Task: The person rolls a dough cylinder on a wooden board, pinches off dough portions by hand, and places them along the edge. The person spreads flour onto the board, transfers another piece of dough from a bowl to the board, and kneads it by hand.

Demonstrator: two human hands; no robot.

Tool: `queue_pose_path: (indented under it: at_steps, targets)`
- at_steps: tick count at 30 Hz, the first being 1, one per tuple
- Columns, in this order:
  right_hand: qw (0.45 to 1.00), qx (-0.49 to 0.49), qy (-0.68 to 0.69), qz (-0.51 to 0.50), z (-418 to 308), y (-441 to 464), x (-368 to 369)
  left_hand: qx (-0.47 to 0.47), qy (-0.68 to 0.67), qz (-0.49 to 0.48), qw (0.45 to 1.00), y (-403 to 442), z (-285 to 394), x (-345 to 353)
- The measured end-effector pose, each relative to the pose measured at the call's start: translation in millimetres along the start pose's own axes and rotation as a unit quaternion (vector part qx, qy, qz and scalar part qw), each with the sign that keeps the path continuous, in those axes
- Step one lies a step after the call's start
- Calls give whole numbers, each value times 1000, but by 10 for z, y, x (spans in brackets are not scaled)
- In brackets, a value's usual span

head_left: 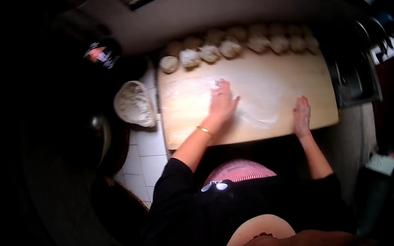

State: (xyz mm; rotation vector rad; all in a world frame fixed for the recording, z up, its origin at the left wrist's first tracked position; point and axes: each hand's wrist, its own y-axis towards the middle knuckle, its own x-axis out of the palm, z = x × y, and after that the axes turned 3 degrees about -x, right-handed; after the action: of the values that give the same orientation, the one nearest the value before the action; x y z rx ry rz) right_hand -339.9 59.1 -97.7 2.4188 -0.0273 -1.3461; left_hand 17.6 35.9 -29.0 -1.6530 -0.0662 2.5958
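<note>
L hand (pixel 222 102) at floury bd (pixel 290 77), thumb wide; R hand (pixel 302 115), fingers tog.; print (pixel 102 55) blurred.

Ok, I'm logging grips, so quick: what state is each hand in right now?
Left hand: open, over the floured board, holding nothing visible.
Right hand: open, fingers extended, toward the board's right side, nothing visibly held.
</note>
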Motion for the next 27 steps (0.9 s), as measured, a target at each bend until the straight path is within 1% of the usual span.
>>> queue_pose_path:
  at_steps: [1, 2, 3, 4, 5, 6, 7, 8, 9, 11, 13, 14, 16, 17, 18, 19, 20, 21, 22, 23, 24, 26, 27]
  targets:
    - [997, -2, 77, 24, -300, 184, -46, -25, -161, 46, 986, 47, 1, 71]
    - [987, -3, 153, 43, -763, 402, -229, -76, -299, 42, 950, 63, 132, 6]
    - [972, -22, 227, 56, -1156, 565, -300, -125, -439, -6, 890, 140, 220, -49]
    - [955, -69, 279, 68, -1434, 658, -176, -130, -543, -16, 829, 212, 290, 49]
    - [934, -114, 330, 77, -1688, 747, -29, -157, -644, -29, 748, 212, 451, 39]
    - [908, -160, 379, 84, -1880, 809, 115, -165, -703, -51, 690, 82, 736, -166]
    - [917, -129, 376, 34, -1779, 730, 486, -170, -758, -74, 626, -29, 957, -352]
    - [921, -52, 386, -25, -1619, 807, 683, -149, -738, -47, 656, -8, 957, -376]
    - [917, 28, 389, -83, -1460, 885, 883, -129, -795, -151, 573, 14, 806, -337]
    - [920, 129, 351, -118, -1438, 1157, 883, -173, -777, -147, 587, -39, 650, -528]
    - [962, 93, 254, -45, -1541, 1229, 624, -152, -768, -100, 614, -48, 477, -614]
    - [954, 32, 296, -13, -1668, 1260, 529, -186, -771, -99, 601, -71, 390, -629]
    - [921, -88, 375, 55, -2424, 1170, 289, -251, -773, -100, 574, -142, 255, -695]
    - [814, -45, 579, 10, -2535, 1094, 509, -299, -749, -114, 580, -235, 326, -852]
    - [662, 15, 750, -14, -2650, 1018, 725, -237, -786, -97, 563, -177, 315, -640]
    - [760, 26, 647, -55, -2541, 1013, 821, -174, -821, -83, 537, -119, 305, -431]
    - [842, 35, 530, -96, -2373, 1044, 886, -174, -833, -85, 519, -243, 319, -614]
    - [905, 43, 402, -133, -2193, 1092, 939, -151, -782, -96, 597, -402, 249, -901]
    - [948, 53, 265, -166, -2030, 1122, 978, -127, -722, -107, 671, -584, 127, -1247]
    - [971, 64, 122, -194, -1905, 1120, 1009, -103, -656, -117, 739, -672, 40, -1435]
    - [960, 113, 180, -181, -1810, 1081, 1013, -86, -601, -60, 792, -524, -219, -1197]
    - [922, 202, 295, -151, -1699, 985, 1041, -53, -545, -99, 831, -579, -757, -1524]
    - [925, 193, 279, -168, -1752, 946, 994, -45, -515, -86, 852, -716, -979, -1824]
